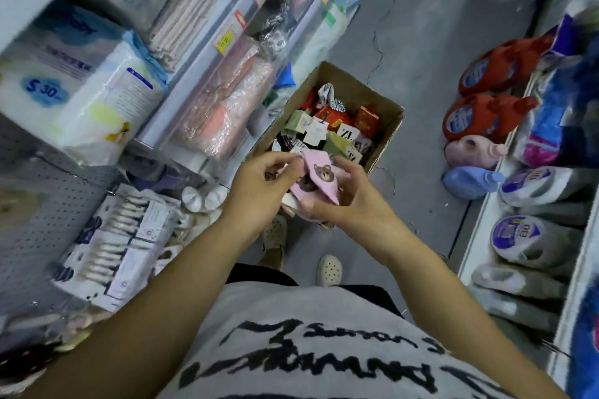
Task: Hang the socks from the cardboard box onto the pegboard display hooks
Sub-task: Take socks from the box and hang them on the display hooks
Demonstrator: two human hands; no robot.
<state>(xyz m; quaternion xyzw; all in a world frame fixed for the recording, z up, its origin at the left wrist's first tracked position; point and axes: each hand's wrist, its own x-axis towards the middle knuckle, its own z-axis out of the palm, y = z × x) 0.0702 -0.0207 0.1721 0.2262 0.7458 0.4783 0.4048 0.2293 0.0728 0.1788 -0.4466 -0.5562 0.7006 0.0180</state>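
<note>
Both hands — left hand (259, 185), right hand (343, 197) — pinch pink bear socks (319, 176) above the cardboard box (385, 136).

Spotted a pink sock (319, 176) with a brown bear print over the brown cardboard box (385, 126). Picked out red, green, white and black sock packs (327, 126) inside the box. Caught two red jugs (479, 116) right of the box, a blue bottle (470, 180) there too.
</note>
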